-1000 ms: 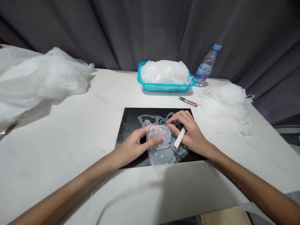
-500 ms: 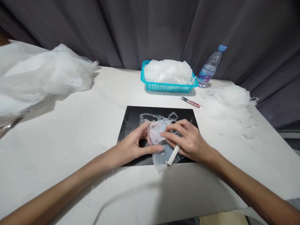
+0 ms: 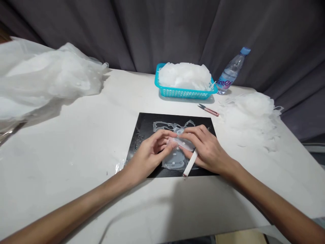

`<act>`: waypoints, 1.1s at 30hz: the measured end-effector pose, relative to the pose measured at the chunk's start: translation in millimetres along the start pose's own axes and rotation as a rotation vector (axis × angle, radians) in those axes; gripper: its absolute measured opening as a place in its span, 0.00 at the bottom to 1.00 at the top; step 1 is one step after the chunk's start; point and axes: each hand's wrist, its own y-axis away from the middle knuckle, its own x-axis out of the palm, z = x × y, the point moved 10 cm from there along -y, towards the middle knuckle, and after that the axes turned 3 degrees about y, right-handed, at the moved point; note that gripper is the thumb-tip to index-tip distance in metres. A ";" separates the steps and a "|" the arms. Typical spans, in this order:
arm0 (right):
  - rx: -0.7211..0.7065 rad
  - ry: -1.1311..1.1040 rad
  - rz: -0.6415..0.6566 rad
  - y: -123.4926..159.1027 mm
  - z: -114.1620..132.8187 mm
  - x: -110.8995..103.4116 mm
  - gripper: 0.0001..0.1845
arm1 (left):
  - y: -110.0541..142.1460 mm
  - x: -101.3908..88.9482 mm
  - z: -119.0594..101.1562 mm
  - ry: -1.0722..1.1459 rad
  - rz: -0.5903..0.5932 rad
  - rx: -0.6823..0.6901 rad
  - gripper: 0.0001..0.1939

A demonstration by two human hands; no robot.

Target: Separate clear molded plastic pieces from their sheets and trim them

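My left hand [image 3: 157, 149] pinches the left end of a small translucent plastic-looking piece [image 3: 187, 143] between thumb and fingers. The other end is in the fingers of my right hand [image 3: 208, 149], which also keeps a slim white stick [image 3: 190, 164] tucked against the palm. Its dark-tipped end points down toward the near edge of a black board [image 3: 144, 127]. Under my hands, a clear moulded sheet [image 3: 174, 161] with rounded shapes and small holes lies on the board. Cut-out outlines of clear film [image 3: 162, 125] show beyond my fingers. My right fingertips partly hide the piece.
At the back stands a blue basket [image 3: 188, 94] heaped with white translucent pieces, with a water bottle [image 3: 230, 76] beside it. Pink-handled thread snips [image 3: 208, 110] lie near a loose white pile [image 3: 251, 118]. A large filmy bag [image 3: 50, 78] covers the far left.
The small piece, earlier raised and facing me, is now tilted flatter between both hands' fingertips. The sheet below has shifted back onto the board. The camera view has moved slightly.
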 end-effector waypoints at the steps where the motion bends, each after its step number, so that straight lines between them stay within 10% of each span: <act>1: -0.003 -0.022 0.007 -0.8 0.6 0.4 0.15 | 0.3 1.1 -0.7 0.007 0.008 0.010 0.13; 17: -0.169 0.117 0.154 -6.0 0.9 16.6 0.15 | -1.0 10.6 6.1 -0.140 0.062 0.053 0.13; 26: 0.536 -0.216 -0.233 -0.9 -111.1 -29.3 0.07 | -8.0 3.0 12.6 -0.119 0.063 -0.054 0.15; 33: 0.333 -0.505 -0.001 -0.9 -44.0 8.4 0.07 | -10.9 -6.9 4.2 -0.224 0.051 -0.107 0.15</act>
